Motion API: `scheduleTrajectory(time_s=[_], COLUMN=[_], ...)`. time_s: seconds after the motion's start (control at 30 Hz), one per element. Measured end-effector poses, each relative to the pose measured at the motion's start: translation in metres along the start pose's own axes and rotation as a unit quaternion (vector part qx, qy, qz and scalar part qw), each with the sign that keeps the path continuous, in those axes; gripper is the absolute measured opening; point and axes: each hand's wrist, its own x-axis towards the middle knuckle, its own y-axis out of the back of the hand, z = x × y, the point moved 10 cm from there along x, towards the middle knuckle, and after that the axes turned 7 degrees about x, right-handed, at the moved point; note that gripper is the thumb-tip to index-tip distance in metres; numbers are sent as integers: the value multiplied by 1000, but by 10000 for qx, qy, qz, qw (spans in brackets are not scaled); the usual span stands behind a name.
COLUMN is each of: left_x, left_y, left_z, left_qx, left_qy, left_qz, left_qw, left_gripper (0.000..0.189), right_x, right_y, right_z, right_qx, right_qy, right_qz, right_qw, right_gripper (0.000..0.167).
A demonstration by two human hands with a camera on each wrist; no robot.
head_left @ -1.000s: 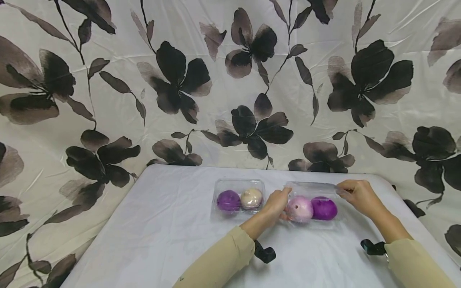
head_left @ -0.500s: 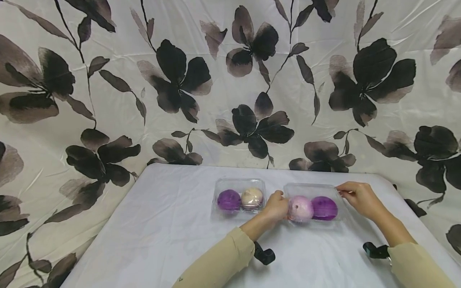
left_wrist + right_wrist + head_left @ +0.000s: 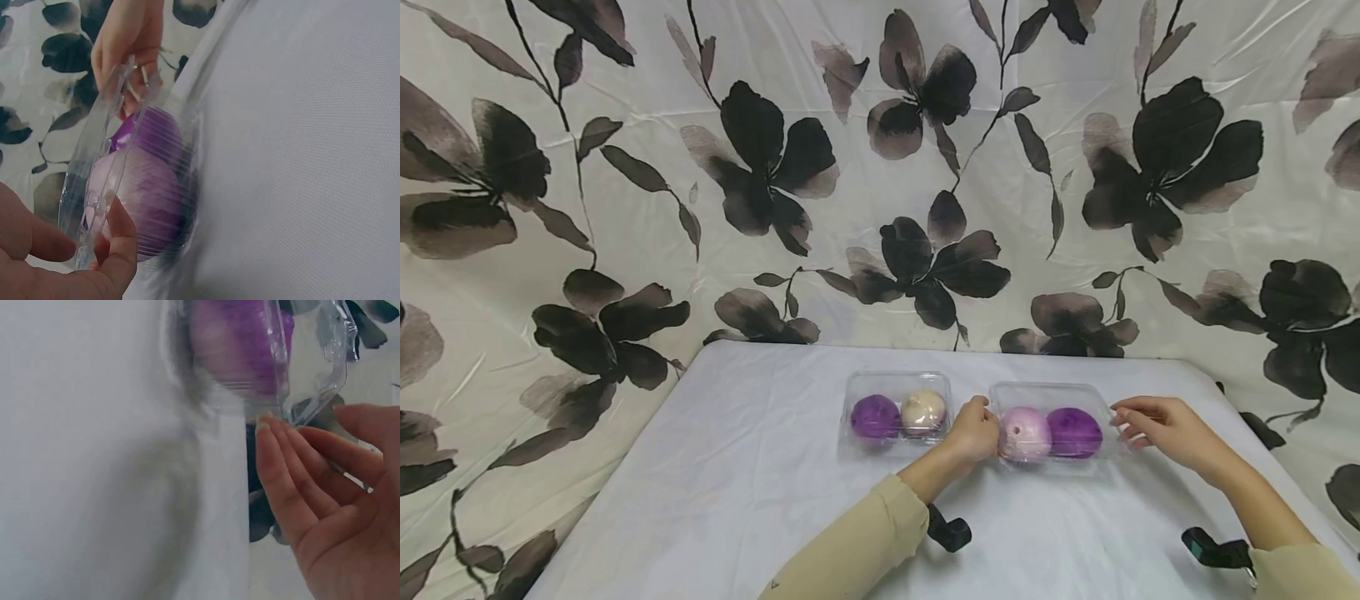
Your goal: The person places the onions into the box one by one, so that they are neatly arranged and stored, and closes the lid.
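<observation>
A clear plastic clamshell box (image 3: 1047, 395) stands on the white table with its lid down over two round onions. The pale pink-purple onion (image 3: 1026, 437) sits on the left, the deep purple onion (image 3: 1076, 433) on the right. My left hand (image 3: 976, 432) pinches the box's left rim between thumb and fingers, as the left wrist view shows. At the opposite end is my right hand (image 3: 1172, 432), its fingers loosely extended and thumb apart. In the right wrist view its fingertips (image 3: 264, 422) are by the box corner; whether they touch it I cannot tell.
Left of my left hand stands a second clear box (image 3: 898, 382) holding a purple onion (image 3: 876, 417) and a cream-coloured onion (image 3: 923, 412). The white-covered table (image 3: 722, 492) ends at the back against a floral curtain (image 3: 820, 292).
The raised lid of the right-hand box has come down over the onions. My right hand has let go of its edge and drawn slightly right and down. My left hand stays at the left rim.
</observation>
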Motion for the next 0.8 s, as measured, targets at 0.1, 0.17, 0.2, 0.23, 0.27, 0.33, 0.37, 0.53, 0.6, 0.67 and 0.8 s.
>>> scheduleTrajectory(time_s=[0.1,0.17,0.2,0.23,0.27,0.33,0.37,0.53,0.6,0.67,0.8], left_x=[1,1,1,1,0,0,0,-1,-2,-2,-1], left_y=[0,0,0,0,0,0,0,-1,-1,-1,0], left_z=[0,1,1,1,1,1,1,0,1,1,2], left_qx=[-4,-6,-10,-33,-35,-18,-16,41,76,36,60], left_qy=[-40,-58,-66,-69,-71,-68,-56,-35,-77,-61,-31], left_qz=[-22,-30,-24,-24,-18,12,24,56,80,91,107], left_qw=[10000,10000,10000,10000,10000,10000,10000,10000,9999,9999,9999], left_gripper=[45,45,45,45,44,43,43,41,41,41,43], right_x=[-9,-15,-18,-21,-24,-29,-31,-36,-37,-37,-39], right_y=[-9,-14,-16,-18,-20,-24,-27,-40,-44,-48,-54], right_z=[7,12,14,17,20,25,27,30,28,25,18], right_qx=[663,985,1137,1281,1402,1628,1730,2209,2439,2704,3248], right_qy=[-415,-647,-745,-851,-933,-1092,-1163,-1175,-1125,-1100,-1105], right_qz=[-509,-743,-846,-949,-1047,-1248,-1352,-1917,-2152,-2384,-2760], right_qw=[9956,9902,9871,9835,9801,9726,9686,9490,9389,9262,8979], right_gripper=[48,53,56,58,59,59,58,39,33,32,35])
